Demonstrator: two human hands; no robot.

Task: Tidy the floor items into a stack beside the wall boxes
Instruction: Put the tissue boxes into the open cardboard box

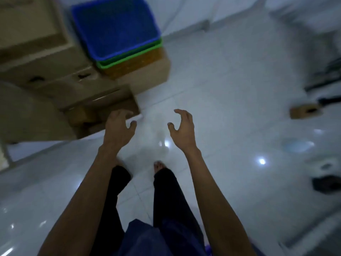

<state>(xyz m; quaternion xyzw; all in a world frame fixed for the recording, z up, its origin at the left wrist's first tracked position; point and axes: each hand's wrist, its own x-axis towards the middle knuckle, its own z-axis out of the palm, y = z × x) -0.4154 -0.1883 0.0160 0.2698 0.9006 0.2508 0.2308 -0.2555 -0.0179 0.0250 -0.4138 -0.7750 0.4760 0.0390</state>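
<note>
A blue tray (116, 28) lies on a green tray (129, 59), which rests on a brown cardboard box (147, 69) at the upper left. Beside this stack stand several cardboard wall boxes (55, 71). Both my hands are held out over the white tiled floor (230, 89), loosely curled and holding nothing. My left hand (120, 126) hovers in front of the corner of a low cardboard box (108, 106). My right hand (182, 128) is to its right, above bare floor. The picture is blurred by motion.
A small cardboard box (304, 111) lies on the floor at the right. Dark objects (326, 183) sit near the right edge, with black items (328, 74) further back. My legs and bare feet (159, 166) stand on the tiles below the hands.
</note>
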